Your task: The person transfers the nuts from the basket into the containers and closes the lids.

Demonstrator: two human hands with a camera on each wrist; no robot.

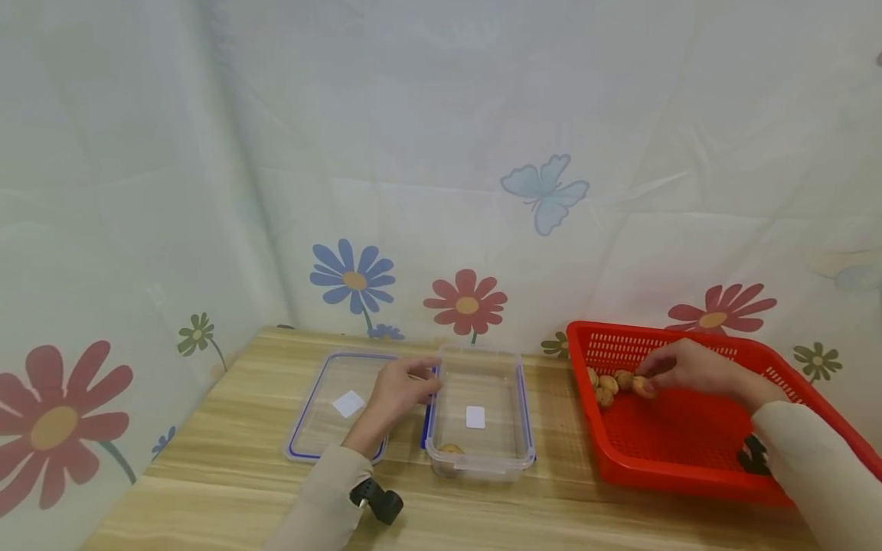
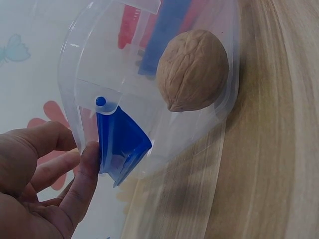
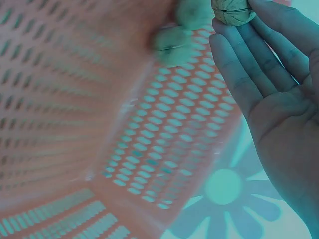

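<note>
A clear plastic food container (image 1: 480,383) with blue latches stands open in the middle of the table. My left hand (image 1: 402,392) grips its left rim, fingers beside a hanging blue latch (image 2: 119,142) in the left wrist view. One walnut (image 2: 193,70) lies inside at the near end. To the right, my right hand (image 1: 689,371) reaches into the red basket (image 1: 599,436) and pinches a walnut (image 3: 233,11) between thumb and fingertips. Several other walnuts (image 1: 608,384) sit against the basket's left side.
A clear lid (image 1: 320,421) with a blue seal lies flat left of the container. The wooden table (image 1: 227,459) meets a flower-printed curtain (image 1: 427,191) at the back. High perforated walls surround the basket.
</note>
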